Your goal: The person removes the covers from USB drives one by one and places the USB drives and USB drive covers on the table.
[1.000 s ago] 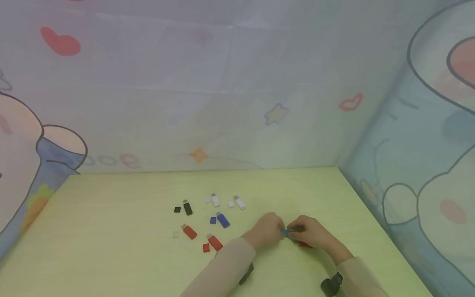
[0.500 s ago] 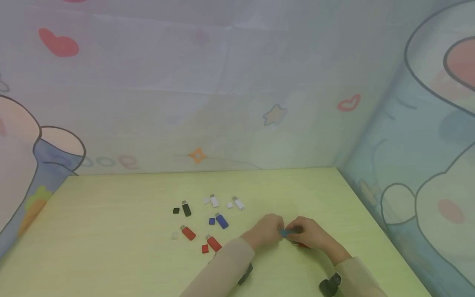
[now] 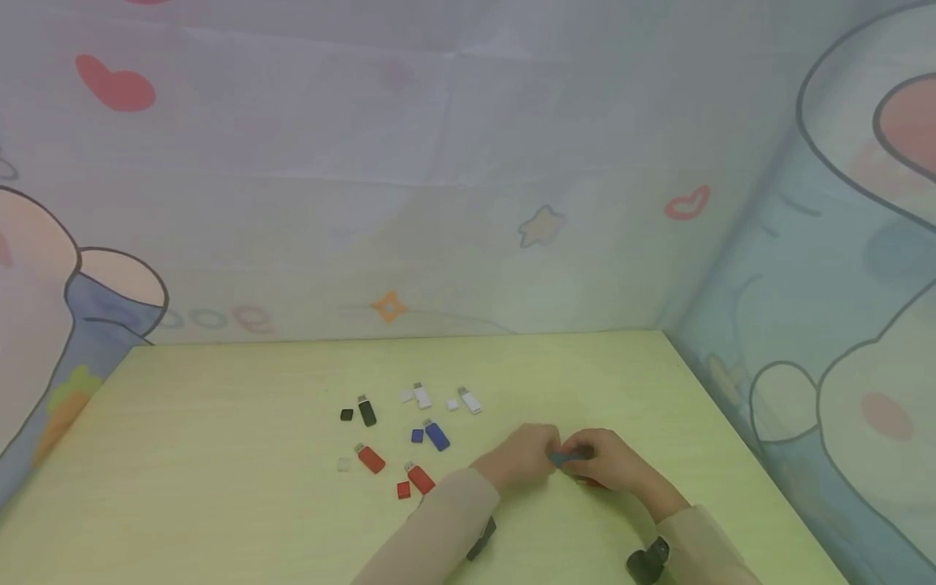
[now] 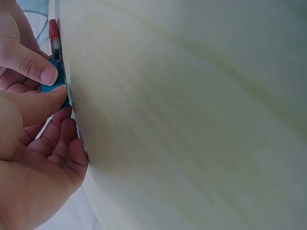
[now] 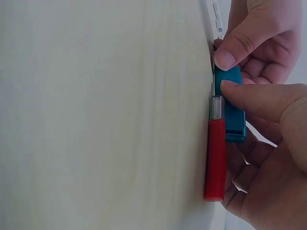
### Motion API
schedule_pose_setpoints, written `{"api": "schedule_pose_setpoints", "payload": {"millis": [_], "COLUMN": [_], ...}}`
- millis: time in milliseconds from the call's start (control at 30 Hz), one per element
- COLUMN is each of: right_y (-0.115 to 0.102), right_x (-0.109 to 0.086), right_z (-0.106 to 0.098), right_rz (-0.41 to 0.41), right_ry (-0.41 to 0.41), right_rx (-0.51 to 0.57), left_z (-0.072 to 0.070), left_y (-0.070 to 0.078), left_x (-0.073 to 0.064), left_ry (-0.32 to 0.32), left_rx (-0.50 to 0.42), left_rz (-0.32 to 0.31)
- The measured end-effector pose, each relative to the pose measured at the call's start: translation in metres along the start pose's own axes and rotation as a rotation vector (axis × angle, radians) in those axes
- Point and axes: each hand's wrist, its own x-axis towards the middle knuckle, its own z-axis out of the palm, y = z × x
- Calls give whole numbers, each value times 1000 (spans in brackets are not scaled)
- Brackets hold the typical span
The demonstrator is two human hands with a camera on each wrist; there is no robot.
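My left hand (image 3: pixel 525 457) and right hand (image 3: pixel 610 461) meet low over the right half of the table. Between them they hold a teal USB flash drive (image 5: pixel 234 115). In the right wrist view, the left thumb and fingers pinch its far end, and the right thumb and fingers grip its body. Fingers hide much of the drive, including where any cap joins it. Right beside it, a red USB flash drive (image 5: pixel 216 160) with a bare metal plug lies on the table, partly under the right hand in the head view.
Left of the hands lie uncapped flash drives with loose caps: a black drive (image 3: pixel 367 411), white drives (image 3: pixel 422 396), a blue drive (image 3: pixel 437 436) and red drives (image 3: pixel 371 459). A clear cap (image 3: pixel 344 464) sits farthest left. A printed cloth backdrop (image 3: pixel 453 244) stands behind the table.
Both hands stay on the teal flash drive, and the gap between them has narrowed slightly. The drives and caps on the table keep their places.
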Motion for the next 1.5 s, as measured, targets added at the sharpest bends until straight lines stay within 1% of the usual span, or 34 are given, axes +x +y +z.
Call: {"api": "schedule_pose_setpoints", "payload": {"millis": [67, 233, 367, 500, 567, 633, 767, 933, 1033, 1200, 1267, 1400, 1500], "right_y": [-1, -7, -13, -19, -23, -28, -40, -51, -56, -61, -62, -64, -66], "right_x": [0, 2, 1, 1, 0, -1, -5, -10, -13, -16, -17, -19, -20], "right_z": [0, -3, -5, -7, -7, -7, -7, -5, -2, 2, 4, 9, 14], "right_rz": [-8, -46, -88, -141, -154, -159, -187, -254, -278, -302, -324, -384, -412], "right_ry": [-1, -6, -9, 9, 11, 4, -2, 13, 4, -33, -57, -109, -144], "right_rx": [5, 0, 7, -19, -18, 7, 36, 24, 34, 55, 67, 89, 99], "left_z": [-2, -9, -17, -25, -29, -32, -37, -38, -37, -38, -38, -38, -36], "left_y": [0, -1, 3, 7, 10, 11, 11, 9, 9, 12, 12, 11, 10], "left_x": [-1, -5, -9, -14, -18, -21, -31, -45, -53, -67, -72, -84, -92], "left_ry": [0, 20, 15, 8, 8, 13, 46, 99, 112, 109, 104, 91, 80], "left_rx": [1, 17, 23, 18, 20, 18, 46, 66, 56, 31, 20, 30, 24], "left_rz": [12, 69, 61, 50, 52, 61, 118, 176, 182, 172, 171, 180, 181]}}
